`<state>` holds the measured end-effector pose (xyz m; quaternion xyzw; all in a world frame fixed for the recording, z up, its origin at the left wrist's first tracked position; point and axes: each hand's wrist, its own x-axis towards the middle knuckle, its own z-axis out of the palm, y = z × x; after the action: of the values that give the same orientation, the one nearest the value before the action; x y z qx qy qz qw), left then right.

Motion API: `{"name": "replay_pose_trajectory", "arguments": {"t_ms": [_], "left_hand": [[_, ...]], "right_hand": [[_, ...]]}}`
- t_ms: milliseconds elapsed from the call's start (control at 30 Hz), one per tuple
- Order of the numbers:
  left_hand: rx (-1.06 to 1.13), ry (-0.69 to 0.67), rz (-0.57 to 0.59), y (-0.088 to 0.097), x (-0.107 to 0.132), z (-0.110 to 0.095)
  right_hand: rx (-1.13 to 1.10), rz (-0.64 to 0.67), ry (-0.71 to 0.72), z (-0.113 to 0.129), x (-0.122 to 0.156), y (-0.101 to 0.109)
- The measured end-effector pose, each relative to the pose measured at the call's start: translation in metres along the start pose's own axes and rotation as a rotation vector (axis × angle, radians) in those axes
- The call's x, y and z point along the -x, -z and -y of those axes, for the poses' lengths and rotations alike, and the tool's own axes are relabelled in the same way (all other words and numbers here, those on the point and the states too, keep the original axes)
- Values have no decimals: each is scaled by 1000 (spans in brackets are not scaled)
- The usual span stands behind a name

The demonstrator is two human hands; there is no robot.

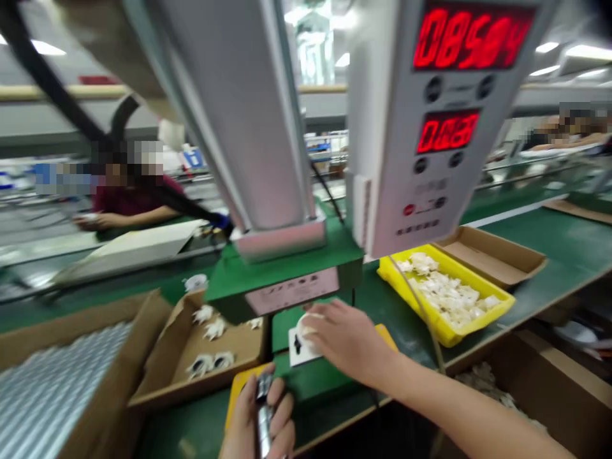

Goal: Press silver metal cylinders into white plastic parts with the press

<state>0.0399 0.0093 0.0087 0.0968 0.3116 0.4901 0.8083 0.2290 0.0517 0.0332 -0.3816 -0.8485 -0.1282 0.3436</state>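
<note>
Watching remotely through the head view; clock centred on the white round piece.

Largest: grey column [239, 115] at eleven o'clock, standing on a green block [287, 274] at twelve. I cannot tell whether the block overhangs the piece or stands behind it. Controller box [406, 172] at one o'clock, red digits lit (too smeared for me to log).

Left carton [86, 319] at nine o'clock, holding rows of metal tubes [62, 389]. Cardboard tray [184, 344], also nine o'clock but nearer the piece, with a few white parts [215, 328] well spread. Yellow tray [454, 335] towards three o'clock, heaped with pale pieces [449, 290].

Right hand [347, 338]: at three o'clock, grasping the white round piece [306, 328] by my judgement, fingers curled over much of it. Piece sits at a white plate [295, 358] bearing a black mark [297, 344], on the green base [310, 382].

Left hand [241, 417]: at seven o'clock, wrapped around a shiny metal cylinder [264, 424].

Key relation: the cylinder's long axis runs roughly twelve to six, upper end towards the plate; from it the white piece lies at one o'clock, near but apart. Right hand is the nearer, already touching the piece.
</note>
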Motion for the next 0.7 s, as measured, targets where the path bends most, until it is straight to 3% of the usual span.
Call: {"name": "replay_pose_trajectory", "arguments": {"t_ms": [100,167,300,500,700], "left_hand": [[55,-183,-67,-7,5,8],[33,-215,-95,-12,5,12],[12,-184,-84,-19,0,24],[102,-23,-53,-30,-3,41],[254,-27,-84,-37,-1,43]], "right_hand": [[-176,-145,-116,18,25,10],[-260,-151,-34,35,42,12],[-294,-138,162,64,62,4],[-290,-164,117,69,71,-9],[-258,-318,90,68,69,-13]]}}
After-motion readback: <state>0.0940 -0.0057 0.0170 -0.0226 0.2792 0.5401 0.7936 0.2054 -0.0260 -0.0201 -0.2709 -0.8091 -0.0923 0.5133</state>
